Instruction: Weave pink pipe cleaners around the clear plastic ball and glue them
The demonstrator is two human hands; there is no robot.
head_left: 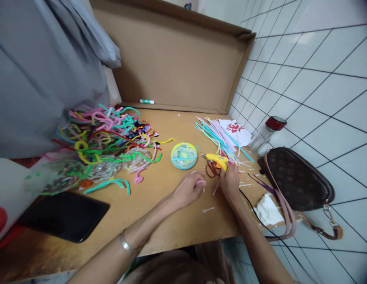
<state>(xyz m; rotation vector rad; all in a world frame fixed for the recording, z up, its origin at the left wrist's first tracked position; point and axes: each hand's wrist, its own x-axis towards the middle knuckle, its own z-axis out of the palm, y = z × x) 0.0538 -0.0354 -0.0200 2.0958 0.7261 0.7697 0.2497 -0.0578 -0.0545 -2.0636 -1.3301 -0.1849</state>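
Observation:
My left hand [191, 189] is closed on a short pink pipe cleaner [201, 183] just above the table. My right hand [230, 182] is wrapped round the handle of a yellow hot glue gun [216, 159], whose nozzle points left. Red-handled scissors [212, 169] lie under the gun. Another short pink pipe cleaner [216, 188] is beside my right hand. Beyond my left hand sits a round coiled disc [184, 156] in yellow, white and blue, with a blue strip across it.
Loose pipe cleaners [217, 136] lie at the back right, and a tangled heap [106, 130] at the left. A black tablet-like slab [65, 216] lies front left. A glass bottle [264, 134], brown bag [298, 177] and white tissue [268, 210] stand right. Cardboard [177, 59] walls the back.

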